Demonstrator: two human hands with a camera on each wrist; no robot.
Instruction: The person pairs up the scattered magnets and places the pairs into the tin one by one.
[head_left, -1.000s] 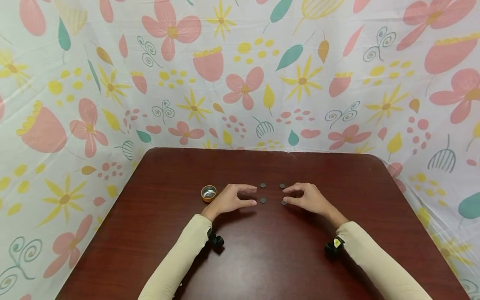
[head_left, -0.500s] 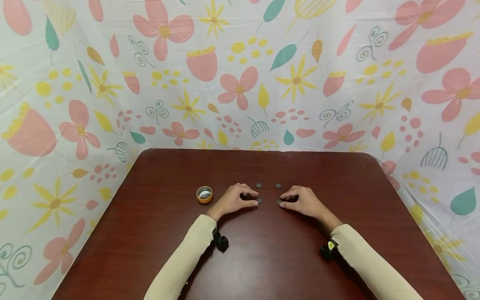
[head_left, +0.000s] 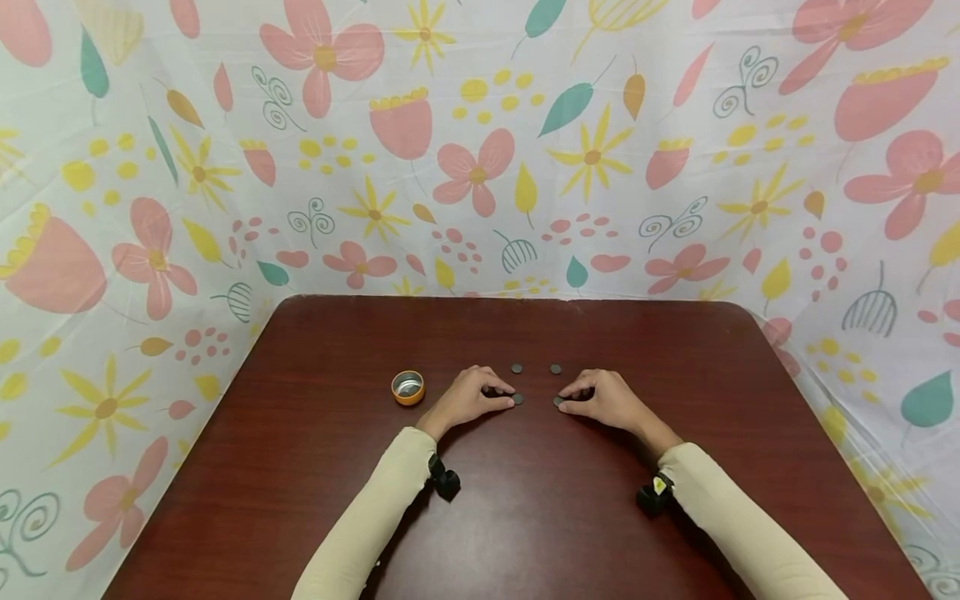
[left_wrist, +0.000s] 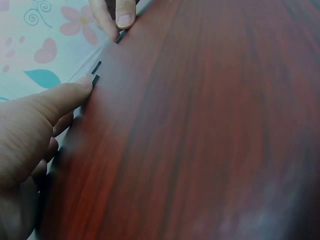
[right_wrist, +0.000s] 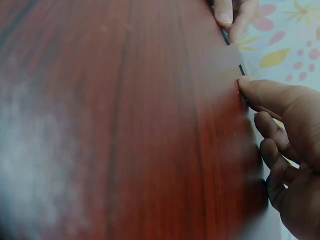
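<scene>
Near left disc [head_left: 518, 400]: dark, small, right of centre and below the middle of the head frame; at the fingertips of left hand [head_left: 465, 398], on or barely above table [head_left: 495, 533], hard to tell which.
Near right disc [head_left: 557, 402]: level with it, a little farther right; at the fingertips of right hand [head_left: 609, 403].
Left hand: curved at thumb and forefinger, pinching near left disc from the left.
Right hand: curved likewise, pinching near right disc from the right.
Far left disc [head_left: 517, 368], far right disc [head_left: 556, 369]: resting on table, just higher in the frame, apart from both hands.
Tin [head_left: 408, 388]: upright, orange outside, silvery inside, left of left hand.
Cloth [head_left: 480, 225]: white, flowered, across the upper half behind table.
Sleeves [head_left: 367, 508]: cream, running to the bottom edge.
</scene>
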